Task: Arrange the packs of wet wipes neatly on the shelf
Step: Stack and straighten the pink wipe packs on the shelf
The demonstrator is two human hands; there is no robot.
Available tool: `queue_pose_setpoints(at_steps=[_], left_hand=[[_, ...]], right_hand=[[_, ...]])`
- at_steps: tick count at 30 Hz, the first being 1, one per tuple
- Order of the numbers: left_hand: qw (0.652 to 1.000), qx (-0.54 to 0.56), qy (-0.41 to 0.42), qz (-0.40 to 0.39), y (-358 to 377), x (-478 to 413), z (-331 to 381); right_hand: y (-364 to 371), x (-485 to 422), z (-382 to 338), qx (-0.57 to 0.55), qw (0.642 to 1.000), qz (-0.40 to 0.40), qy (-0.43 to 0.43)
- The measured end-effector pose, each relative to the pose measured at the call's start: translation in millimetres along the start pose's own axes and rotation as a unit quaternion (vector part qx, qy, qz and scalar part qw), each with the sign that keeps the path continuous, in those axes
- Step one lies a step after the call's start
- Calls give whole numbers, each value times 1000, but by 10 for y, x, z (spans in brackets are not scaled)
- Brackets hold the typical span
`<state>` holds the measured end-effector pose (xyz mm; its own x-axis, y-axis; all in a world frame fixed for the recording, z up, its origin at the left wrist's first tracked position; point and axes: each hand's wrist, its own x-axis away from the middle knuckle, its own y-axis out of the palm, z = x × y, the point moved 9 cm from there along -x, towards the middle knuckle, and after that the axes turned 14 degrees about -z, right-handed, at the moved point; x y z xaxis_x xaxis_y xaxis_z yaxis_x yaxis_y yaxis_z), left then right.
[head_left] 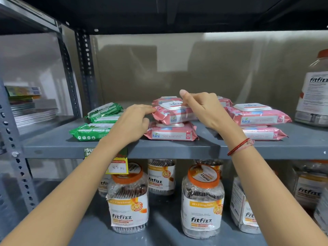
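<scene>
1. My left hand (134, 119) touches the left end of the top pink Kara wipes pack (174, 115); my fingers (148, 109) curl against its crimped edge, partly closed, pinching that end lightly.
2. My right hand (204, 109) rests on the same pack from the right, thumb raised and fingertips pressed on its white flip lid (171, 105); whether they wrap around the pack I cannot tell.
3. That pack lies slightly tilted on top of a second pink Kara pack (171, 133), which lies flat near the front edge of the grey metal shelf (159, 148).
4. Behind this stack another pink pack (166, 100) shows, mostly hidden by the top pack.
5. To the right of the stack, a second pile of two pink Kara packs (259, 117) sits one on the other, apart from the first.
6. To the left of the stack lie green wipes packs (92, 133), one at the front and more behind it.
7. A Fitfizz jar (313, 89) stands at the shelf's far right end.
8. Below the shelf edge hangs a yellow price tag (118, 167) reading 85 Rs, and Fitfizz jars with orange lids (128, 201) stand on the lower shelf.
9. A red thread bracelet (239, 146) circles my right wrist.
</scene>
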<state>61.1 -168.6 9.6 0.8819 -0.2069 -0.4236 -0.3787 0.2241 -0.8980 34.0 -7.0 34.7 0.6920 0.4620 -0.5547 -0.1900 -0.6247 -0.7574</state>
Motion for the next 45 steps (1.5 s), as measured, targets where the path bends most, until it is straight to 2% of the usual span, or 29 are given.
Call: queue_pose_setpoints(at_steps=[2,5,9,11,17,24,32,45], left_hand=[[999,44,-8,-2,-9,-2,22],[995,89,5,43,-100,31,143],[996,77,2,36,-122,-8,243],[998,60,-16,15,-97,-55,218],[995,91,-15,-32,-38,-57,44],[989,130,5,-67,-25,-9,-55],[991,128,18,-43,-52,45,-4],[993,106,51,-29,-121,8,35]], right_hand=[[-10,10,-18,1,1000,6,-3],[-55,7,24,-3,1000,3,14],[98,-69,281,22,991,-84,97],[159,-53,325,8,988,-99,115],[98,77,231,-14,994,-38,103],[114,202,60,5,996,-25,83],[16,412,-66,35,995,-4,95],[82,423,-34,52,986,-42,154]])
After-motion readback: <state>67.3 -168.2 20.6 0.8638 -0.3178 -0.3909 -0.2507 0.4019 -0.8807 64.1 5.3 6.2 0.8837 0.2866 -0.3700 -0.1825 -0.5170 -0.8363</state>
